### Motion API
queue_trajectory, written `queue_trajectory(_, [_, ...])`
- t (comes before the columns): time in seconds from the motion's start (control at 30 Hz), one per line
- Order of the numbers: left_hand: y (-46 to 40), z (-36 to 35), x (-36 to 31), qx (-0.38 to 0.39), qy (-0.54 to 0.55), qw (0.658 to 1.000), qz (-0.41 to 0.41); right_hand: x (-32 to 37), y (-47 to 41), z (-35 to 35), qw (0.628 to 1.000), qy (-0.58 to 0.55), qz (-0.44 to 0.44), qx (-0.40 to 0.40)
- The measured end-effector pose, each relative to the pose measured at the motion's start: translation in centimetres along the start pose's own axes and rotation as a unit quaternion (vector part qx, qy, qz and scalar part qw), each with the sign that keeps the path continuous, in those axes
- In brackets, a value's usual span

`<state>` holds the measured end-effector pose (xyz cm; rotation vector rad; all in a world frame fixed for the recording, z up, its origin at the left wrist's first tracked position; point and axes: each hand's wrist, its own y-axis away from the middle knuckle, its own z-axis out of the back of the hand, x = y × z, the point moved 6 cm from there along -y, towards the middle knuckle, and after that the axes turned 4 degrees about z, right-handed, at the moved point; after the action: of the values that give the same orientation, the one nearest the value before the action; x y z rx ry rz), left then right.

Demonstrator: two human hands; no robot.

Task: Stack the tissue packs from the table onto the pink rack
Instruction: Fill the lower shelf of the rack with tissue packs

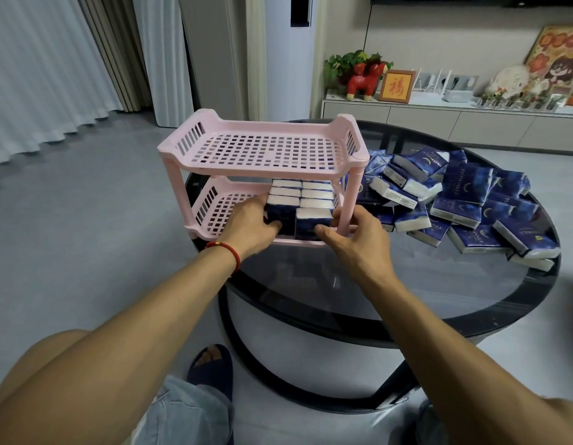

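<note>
The left hand (251,221), marked by a red cord bracelet (229,249) at the wrist, is curled round the nearest dark-blue tissue pack of the left column (280,216) on the lower shelf, thumb at the front and fingers along its left side. The right hand (352,231) is wrapped round the nearest pack of the right column (312,221), thumb across its front face and fingers hidden behind its right side, just beside the front right post (352,194) of the pink slotted plastic two-tier rack (262,146). Behind the two held packs, further packs are seen standing in two rows filling the right part of the lower shelf; the left part of that shelf is bare grid, as is the upper shelf. The rack is set at the left rim of the round dark glass table (391,284), its left end reaching the edge. To the right of the rack a loose heap of blue-and-white tissue packs (455,200) is spread across the glass up to the far right rim. Bare glass lies between the heap and the near edge.
</note>
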<state>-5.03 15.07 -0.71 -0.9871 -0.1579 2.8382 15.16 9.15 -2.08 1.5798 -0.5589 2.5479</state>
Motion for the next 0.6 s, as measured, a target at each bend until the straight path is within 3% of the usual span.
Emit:
queue_trajectory(0.4, [1.0, 0.2, -0.4, 0.014, 0.019, 1.000, 0.015, 0.5, 0.6, 1.6, 0.999, 0.035, 0.019, 0.032])
queue_trajectory(0.5, [1.2, 0.5, -0.3, 0.015, 0.026, 0.999, 0.027, -0.1, 0.6, 4.3, 0.996, 0.073, 0.020, -0.052])
queue_trajectory(0.6, [1.3, 0.8, 0.1, 0.010, 0.009, 0.999, 0.041, -0.9, 0.0, 7.5, 0.960, 0.226, 0.042, -0.159])
